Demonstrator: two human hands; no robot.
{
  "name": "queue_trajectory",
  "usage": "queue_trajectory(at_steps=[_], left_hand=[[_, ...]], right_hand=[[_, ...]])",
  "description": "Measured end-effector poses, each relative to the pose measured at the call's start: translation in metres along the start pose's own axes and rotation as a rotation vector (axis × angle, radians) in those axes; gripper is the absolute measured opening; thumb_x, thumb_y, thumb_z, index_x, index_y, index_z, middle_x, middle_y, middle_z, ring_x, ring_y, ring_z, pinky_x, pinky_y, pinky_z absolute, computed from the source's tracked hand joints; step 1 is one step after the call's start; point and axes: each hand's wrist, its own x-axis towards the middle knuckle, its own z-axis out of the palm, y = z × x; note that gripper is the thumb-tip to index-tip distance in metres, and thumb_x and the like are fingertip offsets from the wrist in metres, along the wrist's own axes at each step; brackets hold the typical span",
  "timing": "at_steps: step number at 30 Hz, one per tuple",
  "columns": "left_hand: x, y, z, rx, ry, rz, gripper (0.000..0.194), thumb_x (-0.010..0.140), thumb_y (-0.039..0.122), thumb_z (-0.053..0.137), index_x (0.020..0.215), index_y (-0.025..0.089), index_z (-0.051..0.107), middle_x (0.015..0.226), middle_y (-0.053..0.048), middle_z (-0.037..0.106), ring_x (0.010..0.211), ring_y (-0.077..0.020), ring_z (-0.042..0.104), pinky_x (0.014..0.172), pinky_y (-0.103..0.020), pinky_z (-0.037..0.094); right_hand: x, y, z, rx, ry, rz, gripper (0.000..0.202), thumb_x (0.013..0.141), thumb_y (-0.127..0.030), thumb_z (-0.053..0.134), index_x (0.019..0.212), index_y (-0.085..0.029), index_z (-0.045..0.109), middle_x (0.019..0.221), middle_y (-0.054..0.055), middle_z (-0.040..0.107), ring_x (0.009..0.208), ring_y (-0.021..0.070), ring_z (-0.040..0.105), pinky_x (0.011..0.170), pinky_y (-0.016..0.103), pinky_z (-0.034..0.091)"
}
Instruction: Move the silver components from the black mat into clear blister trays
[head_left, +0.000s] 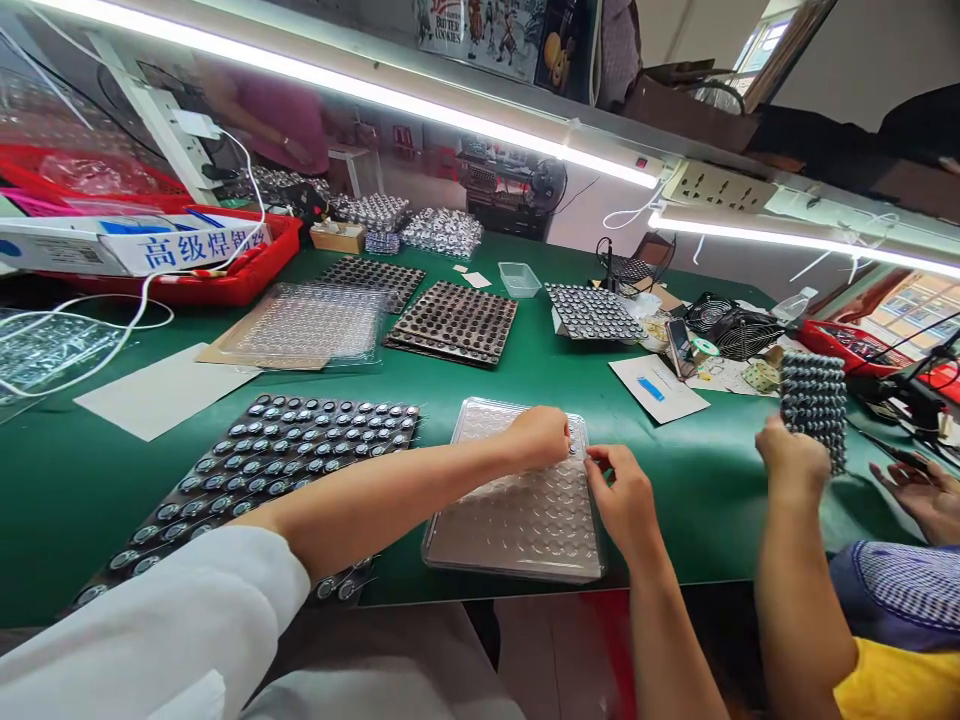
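A clear plastic blister tray (517,530) with rows of round pockets lies flat on the bench before me. My left hand (541,438) is closed over its far right part, fingertips curled down and whatever they hold hidden. Small dark and silver parts (572,436) show in the pockets beside those fingertips. At the tray's right edge my right hand (624,492) has thumb and forefinger drawn together; I cannot make out what is between them. Under my left forearm, a dark board (247,468) carries rows of round silver-topped components with wire leads.
Farther back are stacked perforated boards (454,322), clear trays (307,325), a small clear box (519,280) and a red bin (247,285). At right, a co-worker's hand (799,455) holds a block of components. A paper with a blue strip (660,390) lies between us.
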Motion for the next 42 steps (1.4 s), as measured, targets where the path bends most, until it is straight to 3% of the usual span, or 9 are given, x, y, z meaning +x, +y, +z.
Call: queue_trajectory(at_steps=[10,14,17,22,25,28,32,35,42], left_hand=[[0.007,0.004,-0.008,-0.037,-0.068,-0.043,0.026,0.065,0.015,0.067,0.092,0.014,0.065,0.094,-0.014,0.068,0.088,-0.0280,0.063,0.069,-0.030,0.046],[-0.009,-0.010,-0.031,-0.111,-0.001,-0.007,0.033,0.073,0.025,0.067,0.103,0.015,0.059,0.106,-0.011,0.064,0.094,-0.0236,0.061,0.072,-0.027,0.046],[-0.042,-0.048,-0.069,-0.187,0.116,0.064,0.027,0.080,0.028,0.061,0.104,0.016,0.058,0.108,-0.009,0.063,0.092,-0.0192,0.060,0.073,-0.025,0.045],[-0.133,-0.158,-0.136,-0.166,0.293,-0.011,0.019,0.081,0.021,0.055,0.097,0.014,0.064,0.091,-0.005,0.067,0.084,-0.0161,0.060,0.076,-0.024,0.043],[-0.177,-0.220,-0.151,-0.079,0.386,-0.170,0.019,0.081,0.024,0.054,0.092,0.015,0.067,0.089,-0.004,0.069,0.083,-0.0175,0.060,0.077,-0.025,0.043],[-0.186,-0.253,-0.140,-0.024,0.397,-0.166,0.023,0.083,0.027,0.053,0.095,0.016,0.069,0.100,-0.007,0.069,0.096,-0.0205,0.059,0.086,-0.027,0.041],[-0.158,-0.259,-0.112,-0.038,0.326,-0.120,0.027,0.079,0.032,0.060,0.100,0.018,0.070,0.111,-0.008,0.067,0.109,-0.0239,0.055,0.095,-0.028,0.037],[-0.136,-0.258,-0.102,-0.106,0.248,-0.201,0.021,0.072,0.032,0.067,0.090,0.022,0.072,0.098,-0.005,0.071,0.096,-0.0221,0.060,0.084,-0.026,0.042],[-0.122,-0.272,-0.098,-0.148,0.239,-0.254,0.014,0.067,0.032,0.070,0.077,0.021,0.072,0.079,-0.003,0.072,0.074,-0.0178,0.063,0.060,-0.022,0.040]], right_hand=[[-0.010,-0.004,-0.005,-0.074,0.063,0.005,0.019,0.087,-0.031,0.048,0.097,-0.019,0.059,0.092,0.005,0.061,0.082,0.0179,0.056,0.074,0.032,0.044],[-0.010,-0.015,-0.010,-0.149,0.096,-0.053,0.023,0.087,-0.037,0.049,0.098,-0.020,0.059,0.094,0.006,0.062,0.084,0.0196,0.057,0.075,0.034,0.045],[-0.009,-0.024,-0.014,-0.194,0.073,-0.104,0.027,0.086,-0.043,0.050,0.099,-0.021,0.060,0.096,0.007,0.063,0.085,0.0215,0.058,0.075,0.035,0.045],[0.007,-0.055,-0.007,-0.162,-0.076,-0.257,0.029,0.084,-0.048,0.051,0.099,-0.026,0.062,0.099,0.006,0.065,0.081,0.0212,0.061,0.070,0.034,0.048],[0.030,-0.095,0.016,-0.101,-0.241,-0.389,0.027,0.085,-0.045,0.050,0.098,-0.026,0.064,0.099,0.006,0.066,0.086,0.0219,0.062,0.075,0.035,0.049],[0.063,-0.147,0.062,-0.075,-0.428,-0.462,0.024,0.088,-0.038,0.046,0.096,-0.025,0.065,0.096,0.005,0.067,0.088,0.0204,0.062,0.079,0.034,0.048],[0.102,-0.200,0.146,-0.227,-0.621,-0.448,0.023,0.087,-0.027,0.049,0.101,-0.021,0.066,0.103,0.006,0.067,0.096,0.0180,0.060,0.084,0.030,0.044],[0.117,-0.213,0.195,-0.328,-0.663,-0.411,0.018,0.083,-0.029,0.056,0.093,-0.021,0.068,0.099,0.008,0.069,0.094,0.0201,0.061,0.078,0.030,0.043],[0.128,-0.211,0.218,-0.353,-0.738,-0.379,0.009,0.077,-0.026,0.063,0.079,-0.022,0.070,0.079,0.001,0.071,0.074,0.0137,0.062,0.061,0.021,0.037]])
